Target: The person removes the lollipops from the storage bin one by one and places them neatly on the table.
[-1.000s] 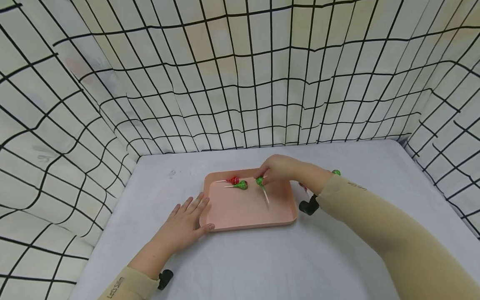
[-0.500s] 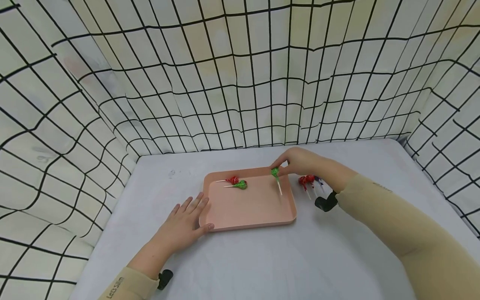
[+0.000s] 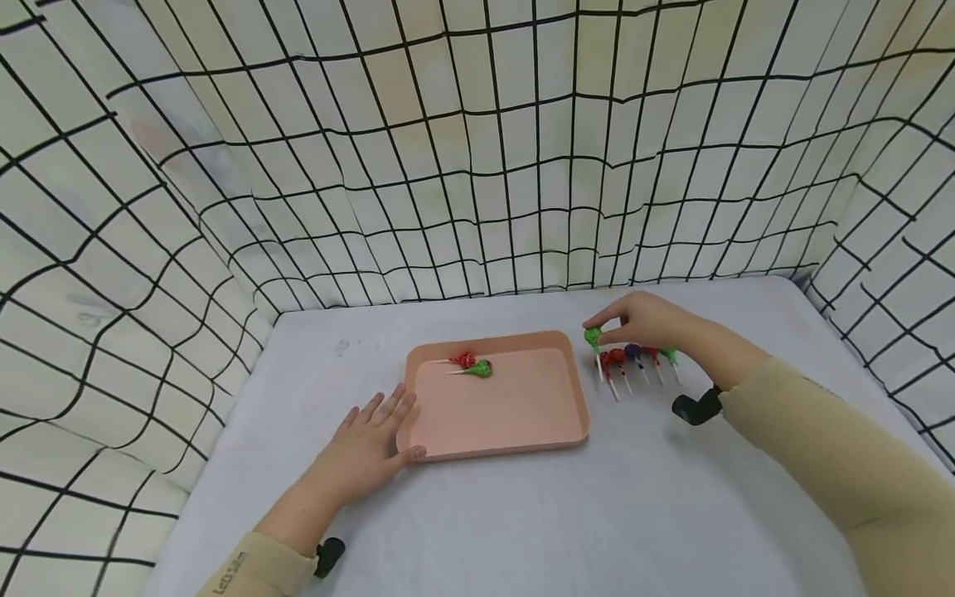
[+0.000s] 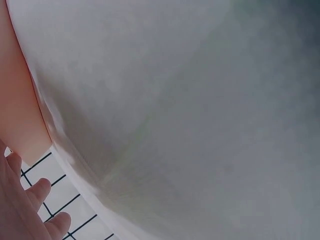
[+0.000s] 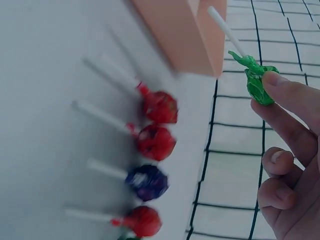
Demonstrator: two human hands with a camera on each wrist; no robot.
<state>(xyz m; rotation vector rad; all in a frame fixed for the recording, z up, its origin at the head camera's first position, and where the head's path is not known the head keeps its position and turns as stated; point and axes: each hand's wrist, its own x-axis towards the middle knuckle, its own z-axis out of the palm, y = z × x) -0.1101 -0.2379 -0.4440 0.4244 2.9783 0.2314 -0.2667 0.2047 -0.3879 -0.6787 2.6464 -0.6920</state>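
Between thumb and index finger, my right hand pinches a green-wrapped lollipop by its candy end, its white stick pointing down in the head view. It hangs above the table, just right of the pink tray. Two lollipops lie in the tray near its back left: a red lollipop and a green lollipop. My left hand rests with spread fingers at the tray's left edge, its thumb by the front left corner. The left wrist view shows fingers and part of the tray wall.
Right of the tray, a row of lollipops lies on the white table, partly behind the right hand: several red ones, a purple lollipop and a green lollipop. White walls with a black grid stand behind and at both sides.
My right hand has carried the green lollipop from over the tray rightward, past its right rim, to the row. The left hand and the tray have stayed put.
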